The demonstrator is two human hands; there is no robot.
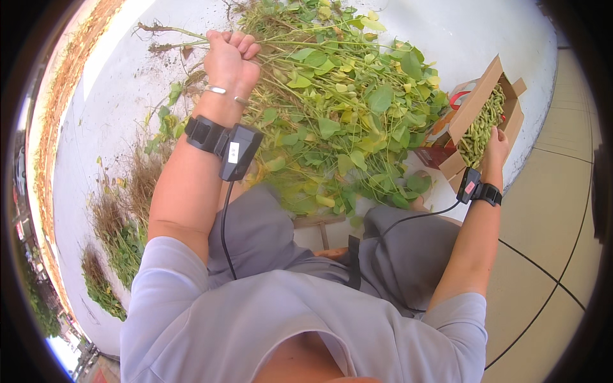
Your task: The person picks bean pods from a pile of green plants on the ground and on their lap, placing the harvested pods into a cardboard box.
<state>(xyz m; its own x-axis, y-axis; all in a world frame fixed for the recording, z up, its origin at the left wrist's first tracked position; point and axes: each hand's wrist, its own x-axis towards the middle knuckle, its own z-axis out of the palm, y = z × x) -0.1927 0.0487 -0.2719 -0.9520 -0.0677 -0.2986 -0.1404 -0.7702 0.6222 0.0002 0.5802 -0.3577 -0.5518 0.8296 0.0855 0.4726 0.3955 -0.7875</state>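
Note:
My left hand [233, 60] is closed around the stems of uprooted soybean plants, just above their dirty roots [165, 36]. The leafy ends of these stems run rightward over a broad heap of green and yellowing soybean plants [330, 110]. At the right, an open cardboard box [475, 103] is filled with green pods [481, 127]. My right hand [496, 146] is at the near right side of this box, its fingertips against or just over the pods. Most of its fingers are turned away, so whether they hold a pod is hidden.
More bundles of plants with roots [148, 177] lie at the left on the pale concrete floor [76, 158]. A wooden stool [320, 221] shows between my knees. Beige tiled paving [541, 230] spreads at the right. Cabled black devices [241, 152] are strapped to both wrists.

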